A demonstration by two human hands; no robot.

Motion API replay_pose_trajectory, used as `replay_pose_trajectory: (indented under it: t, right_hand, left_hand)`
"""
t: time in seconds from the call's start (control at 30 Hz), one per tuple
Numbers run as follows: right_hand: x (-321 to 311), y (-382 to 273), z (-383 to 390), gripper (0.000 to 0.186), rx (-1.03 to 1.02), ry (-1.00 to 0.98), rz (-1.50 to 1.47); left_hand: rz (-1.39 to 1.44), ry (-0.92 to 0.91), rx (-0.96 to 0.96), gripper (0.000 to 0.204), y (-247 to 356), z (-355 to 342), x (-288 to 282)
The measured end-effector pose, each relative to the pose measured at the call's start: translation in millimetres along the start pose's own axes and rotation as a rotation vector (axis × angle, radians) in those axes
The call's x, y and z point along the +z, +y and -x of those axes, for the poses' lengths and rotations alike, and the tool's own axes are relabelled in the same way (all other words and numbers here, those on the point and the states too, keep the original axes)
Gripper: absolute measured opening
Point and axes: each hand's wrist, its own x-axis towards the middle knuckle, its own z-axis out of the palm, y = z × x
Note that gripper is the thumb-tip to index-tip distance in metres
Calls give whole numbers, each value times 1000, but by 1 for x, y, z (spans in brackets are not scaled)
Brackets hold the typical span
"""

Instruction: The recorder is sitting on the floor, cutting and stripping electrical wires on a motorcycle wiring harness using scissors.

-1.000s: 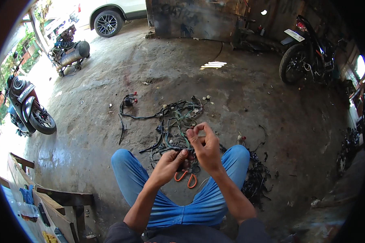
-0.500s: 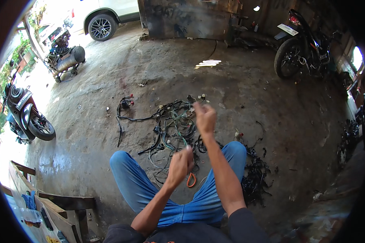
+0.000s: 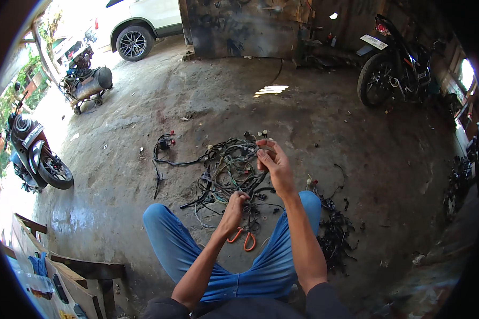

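A tangle of wires (image 3: 223,159) is spread on the middle of the floor (image 3: 117,175), well away from its far edge by the wall, perhaps so that both hands can reach it. Its near part is pinched by the curled left hand (image 3: 233,210), maybe so it can be held steady. The right hand (image 3: 275,162) is lifted over the right side of the wires, with fingers bent; whether anything is pinched there cannot be told. Two orange handles (image 3: 249,243) are set between the knees, likely for easy reach.
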Motion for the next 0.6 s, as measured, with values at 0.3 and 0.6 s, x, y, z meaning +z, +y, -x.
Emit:
replay_pose_trajectory:
  t: [0.3, 0.6]
  right_hand:
    - [11, 5, 35, 24, -1, -2, 441]
    - [6, 13, 52, 22, -93, 76, 510]
  left_hand:
    - [107, 165, -242, 22, -74, -15, 91]
    - [-295, -193, -61, 31, -130, -13, 117]
